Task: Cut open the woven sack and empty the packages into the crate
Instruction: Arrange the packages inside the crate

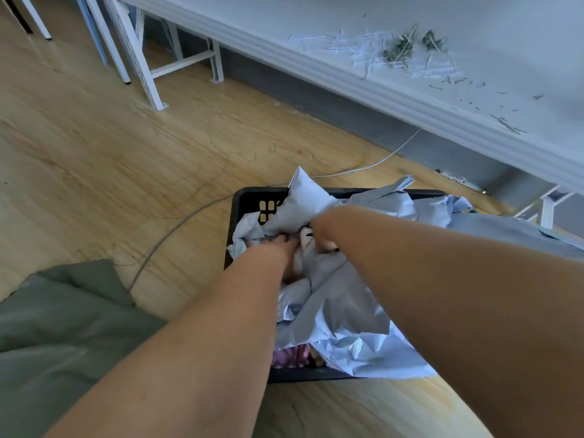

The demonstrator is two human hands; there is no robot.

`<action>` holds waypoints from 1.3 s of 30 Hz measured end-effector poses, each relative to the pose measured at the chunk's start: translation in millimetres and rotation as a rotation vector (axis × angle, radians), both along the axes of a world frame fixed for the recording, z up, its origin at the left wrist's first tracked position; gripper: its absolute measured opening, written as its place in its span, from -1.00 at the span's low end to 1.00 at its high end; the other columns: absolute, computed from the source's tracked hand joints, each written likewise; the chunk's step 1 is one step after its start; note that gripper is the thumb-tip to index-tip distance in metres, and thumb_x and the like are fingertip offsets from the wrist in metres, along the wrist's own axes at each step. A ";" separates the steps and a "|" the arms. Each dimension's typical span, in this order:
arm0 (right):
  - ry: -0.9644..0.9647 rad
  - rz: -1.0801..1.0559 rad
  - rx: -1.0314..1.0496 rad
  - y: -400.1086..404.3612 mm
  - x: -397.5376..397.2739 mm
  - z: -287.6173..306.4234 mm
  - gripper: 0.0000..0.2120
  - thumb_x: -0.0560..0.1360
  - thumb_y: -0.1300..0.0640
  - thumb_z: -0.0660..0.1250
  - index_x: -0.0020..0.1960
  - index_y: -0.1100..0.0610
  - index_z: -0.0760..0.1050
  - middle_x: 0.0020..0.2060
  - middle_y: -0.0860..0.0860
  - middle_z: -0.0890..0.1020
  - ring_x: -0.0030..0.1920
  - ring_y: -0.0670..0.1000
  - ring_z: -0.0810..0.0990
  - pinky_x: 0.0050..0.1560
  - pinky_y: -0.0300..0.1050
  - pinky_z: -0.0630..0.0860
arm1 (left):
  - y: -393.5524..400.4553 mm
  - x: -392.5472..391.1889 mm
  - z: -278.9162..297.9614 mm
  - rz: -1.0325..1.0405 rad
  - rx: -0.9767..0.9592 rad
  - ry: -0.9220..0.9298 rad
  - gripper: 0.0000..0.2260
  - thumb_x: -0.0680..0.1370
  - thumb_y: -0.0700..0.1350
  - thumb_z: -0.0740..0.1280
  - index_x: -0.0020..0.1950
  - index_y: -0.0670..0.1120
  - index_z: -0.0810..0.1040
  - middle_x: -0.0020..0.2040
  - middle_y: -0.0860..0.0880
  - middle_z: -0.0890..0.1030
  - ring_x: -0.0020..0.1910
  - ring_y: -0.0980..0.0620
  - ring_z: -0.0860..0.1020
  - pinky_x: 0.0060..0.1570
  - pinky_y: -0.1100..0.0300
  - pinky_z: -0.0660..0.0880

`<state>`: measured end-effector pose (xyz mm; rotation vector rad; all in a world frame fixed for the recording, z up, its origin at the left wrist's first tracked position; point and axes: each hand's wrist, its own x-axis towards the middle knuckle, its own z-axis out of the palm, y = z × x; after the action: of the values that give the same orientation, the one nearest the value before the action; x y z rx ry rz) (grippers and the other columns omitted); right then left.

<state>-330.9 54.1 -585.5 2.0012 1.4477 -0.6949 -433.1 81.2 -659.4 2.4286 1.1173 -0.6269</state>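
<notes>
Closest to me I see both forearms reaching forward and down, and at the lower left a green cloth (63, 314) lying on the wooden floor (94, 147). The black crate (249, 200) stands on the floor in front, full of crumpled grey-blue packages (347, 327). My left hand (284, 251) goes down among the packages; its fingers are hidden there, so I cannot tell whether it holds something. My right hand (322, 235) is curled around one package (300, 203) whose corner stands up above the far rim of the crate. A thin cable (379, 161) runs on the floor behind the crate. Farther, on the right, the white tabletop (474, 33) carries paper strips (363, 49) and some dry green scraps (401, 49).
</notes>
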 end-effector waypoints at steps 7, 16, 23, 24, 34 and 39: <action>-0.083 -0.016 0.126 -20.3 -4.3 23.1 -0.60 0.55 0.14 0.21 0.38 0.07 0.37 0.40 0.06 0.37 0.44 0.16 0.26 0.33 0.04 0.32 | -12.4 -5.9 11.9 0.101 0.262 -0.122 -0.50 0.40 0.15 0.32 0.32 0.11 0.38 0.31 0.04 0.45 0.36 -0.06 0.34 0.29 -0.18 0.26; -0.030 -0.076 0.394 -52.9 14.6 68.7 -0.70 0.56 0.21 0.18 0.28 0.10 0.43 0.26 0.03 0.50 0.27 0.09 0.48 0.04 -0.09 0.37 | -19.1 21.2 103.1 0.300 0.174 -0.228 -0.52 0.56 -0.15 0.24 0.45 0.15 0.30 0.37 0.02 0.46 0.25 -0.08 0.49 0.22 0.02 0.42; 0.080 -0.290 0.674 -129.5 130.0 109.9 -0.92 0.52 0.22 0.20 -0.14 0.16 0.42 -0.05 0.13 0.59 -0.14 0.13 0.50 -0.18 -0.13 0.39 | -77.8 125.6 150.5 0.174 0.287 -0.610 -0.66 0.57 -0.13 0.24 0.32 0.15 0.48 0.29 0.05 0.56 0.24 -0.08 0.52 0.19 0.02 0.48; 0.084 -0.320 0.687 -145.2 150.8 111.8 -0.92 0.52 0.21 0.21 -0.13 0.17 0.44 -0.13 0.14 0.58 -0.18 0.11 0.49 -0.24 -0.17 0.39 | -93.1 145.1 152.8 0.124 0.268 -0.624 -0.67 0.57 -0.11 0.24 0.31 0.14 0.49 0.29 0.04 0.56 0.24 -0.08 0.52 0.19 0.02 0.47; 0.307 -0.772 0.785 -292.3 303.9 92.7 -0.83 0.53 0.09 0.31 -0.11 0.21 0.54 -0.28 0.10 0.64 -0.36 0.06 0.65 -0.27 -0.06 0.57 | -238.5 307.4 172.4 -0.302 0.368 -0.549 -0.71 0.57 -0.13 0.24 0.26 0.13 0.50 0.22 0.01 0.58 0.17 -0.12 0.53 0.03 0.03 0.48; 0.342 -1.033 0.651 -305.2 339.5 12.4 -0.88 0.49 0.23 0.29 -0.06 0.28 0.55 -0.25 0.12 0.64 -0.25 0.09 0.66 -0.16 -0.05 0.60 | -269.1 346.3 149.0 -0.350 0.378 -0.119 -0.70 0.55 -0.23 0.24 0.23 0.04 0.51 0.18 -0.03 0.56 0.08 -0.09 0.48 -0.11 0.09 0.29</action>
<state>8.6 -251.2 -573.1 3.3137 0.7267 -1.0989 -86.8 -187.9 -510.4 2.9791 0.8269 -0.3882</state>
